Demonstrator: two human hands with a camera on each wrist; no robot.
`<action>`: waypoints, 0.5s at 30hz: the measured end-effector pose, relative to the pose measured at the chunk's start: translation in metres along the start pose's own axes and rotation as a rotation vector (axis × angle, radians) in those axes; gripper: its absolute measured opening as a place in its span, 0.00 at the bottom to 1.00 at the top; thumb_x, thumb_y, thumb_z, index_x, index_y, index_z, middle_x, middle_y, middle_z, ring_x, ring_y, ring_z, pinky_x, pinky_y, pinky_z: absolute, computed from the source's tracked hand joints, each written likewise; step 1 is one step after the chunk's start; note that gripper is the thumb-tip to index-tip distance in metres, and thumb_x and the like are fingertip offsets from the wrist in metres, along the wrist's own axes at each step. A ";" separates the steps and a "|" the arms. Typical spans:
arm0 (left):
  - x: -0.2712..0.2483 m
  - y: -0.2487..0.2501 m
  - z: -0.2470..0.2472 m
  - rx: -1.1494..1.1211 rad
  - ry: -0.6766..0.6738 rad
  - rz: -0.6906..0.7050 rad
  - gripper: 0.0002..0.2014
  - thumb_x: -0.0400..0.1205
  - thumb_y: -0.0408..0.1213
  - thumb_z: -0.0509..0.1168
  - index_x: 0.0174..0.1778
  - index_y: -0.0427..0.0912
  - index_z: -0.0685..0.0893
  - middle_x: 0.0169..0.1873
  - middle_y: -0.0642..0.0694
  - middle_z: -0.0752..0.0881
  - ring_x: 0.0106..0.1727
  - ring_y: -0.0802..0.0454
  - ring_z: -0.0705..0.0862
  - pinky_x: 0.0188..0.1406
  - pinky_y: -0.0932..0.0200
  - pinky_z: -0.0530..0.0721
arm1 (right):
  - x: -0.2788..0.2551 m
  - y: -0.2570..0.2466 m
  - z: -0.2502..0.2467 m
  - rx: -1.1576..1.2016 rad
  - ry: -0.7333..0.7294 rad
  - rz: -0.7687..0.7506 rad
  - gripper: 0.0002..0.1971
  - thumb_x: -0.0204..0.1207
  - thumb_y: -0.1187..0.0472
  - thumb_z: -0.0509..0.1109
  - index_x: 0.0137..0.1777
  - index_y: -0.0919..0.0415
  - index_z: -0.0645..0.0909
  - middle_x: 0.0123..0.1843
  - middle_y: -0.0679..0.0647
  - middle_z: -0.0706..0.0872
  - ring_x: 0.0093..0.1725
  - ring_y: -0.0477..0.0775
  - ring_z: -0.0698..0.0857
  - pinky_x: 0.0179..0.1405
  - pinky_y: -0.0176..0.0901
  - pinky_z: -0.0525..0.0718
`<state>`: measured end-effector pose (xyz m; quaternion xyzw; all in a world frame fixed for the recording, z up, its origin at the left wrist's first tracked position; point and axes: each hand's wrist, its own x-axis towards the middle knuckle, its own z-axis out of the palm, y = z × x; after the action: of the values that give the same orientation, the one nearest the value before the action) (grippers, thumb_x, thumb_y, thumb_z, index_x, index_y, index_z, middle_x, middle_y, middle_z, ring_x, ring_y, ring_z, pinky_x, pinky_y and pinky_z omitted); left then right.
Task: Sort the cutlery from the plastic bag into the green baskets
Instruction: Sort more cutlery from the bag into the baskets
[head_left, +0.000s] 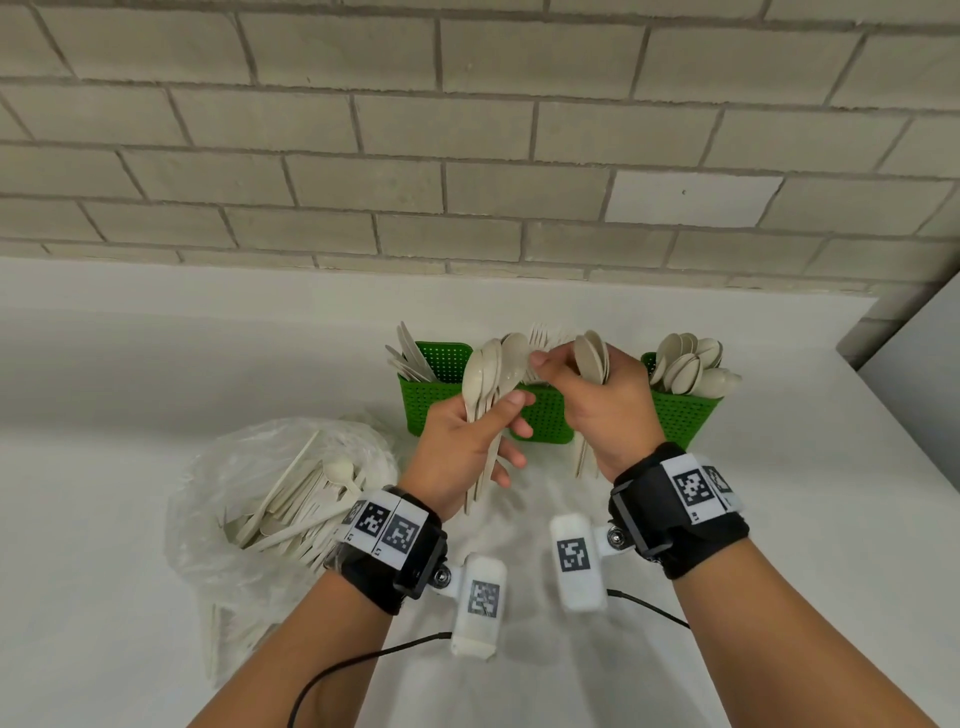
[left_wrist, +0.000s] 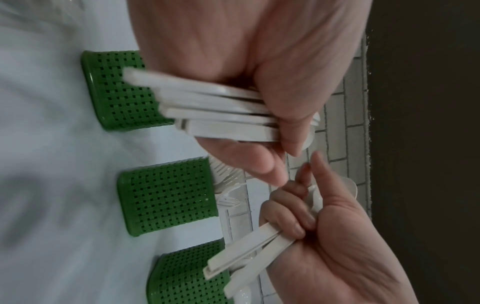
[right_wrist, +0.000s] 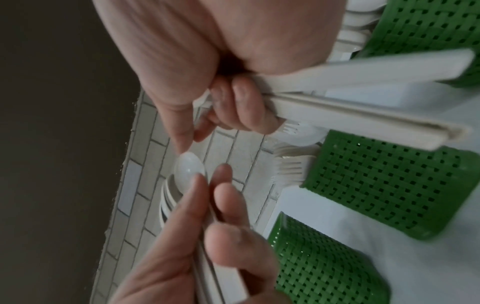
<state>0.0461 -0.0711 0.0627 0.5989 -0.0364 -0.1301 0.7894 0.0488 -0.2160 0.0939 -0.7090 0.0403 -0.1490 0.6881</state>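
Observation:
My left hand (head_left: 493, 421) grips a fan of beige plastic spoons (head_left: 488, 374) by their handles (left_wrist: 221, 107), bowls up. My right hand (head_left: 545, 364) holds a second, smaller spoon bundle (head_left: 592, 353) in its curled fingers, while its thumb and forefinger reach across to the top spoon bowl (right_wrist: 189, 168) of the left bundle. Both hands hover just in front of three green baskets: the left basket (head_left: 441, 364) holds knives, the middle basket (head_left: 545, 415) holds forks (right_wrist: 288, 168), and the right basket (head_left: 680, 415) holds spoons. The clear plastic bag (head_left: 270, 493) with more cutlery lies to the left.
Everything stands on a white tabletop (head_left: 156, 364) against a brick wall (head_left: 467, 156). Cables run from the cameras on both wrists. The table's right edge (head_left: 924, 441) runs diagonally close to the spoon basket.

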 end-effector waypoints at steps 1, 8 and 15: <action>0.000 0.000 0.001 0.003 -0.010 0.002 0.09 0.83 0.39 0.67 0.52 0.39 0.88 0.31 0.45 0.86 0.23 0.50 0.82 0.15 0.63 0.76 | 0.000 0.001 0.001 -0.008 -0.003 -0.009 0.06 0.71 0.61 0.80 0.37 0.60 0.86 0.36 0.51 0.90 0.40 0.49 0.89 0.43 0.41 0.85; -0.002 -0.001 0.002 0.017 -0.068 0.007 0.17 0.80 0.45 0.67 0.55 0.36 0.87 0.31 0.45 0.86 0.22 0.51 0.80 0.15 0.62 0.77 | 0.001 0.002 0.002 -0.111 0.025 -0.082 0.08 0.71 0.62 0.80 0.39 0.66 0.85 0.34 0.53 0.88 0.34 0.44 0.85 0.37 0.31 0.81; -0.003 -0.001 0.001 -0.024 -0.075 0.014 0.15 0.82 0.44 0.64 0.53 0.35 0.86 0.36 0.43 0.89 0.21 0.50 0.82 0.13 0.62 0.77 | 0.000 0.003 0.000 -0.068 -0.059 -0.036 0.09 0.75 0.61 0.76 0.36 0.61 0.82 0.30 0.49 0.85 0.34 0.47 0.84 0.38 0.40 0.82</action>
<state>0.0428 -0.0717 0.0622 0.5837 -0.0686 -0.1471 0.7956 0.0491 -0.2160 0.0908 -0.7368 0.0124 -0.1390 0.6615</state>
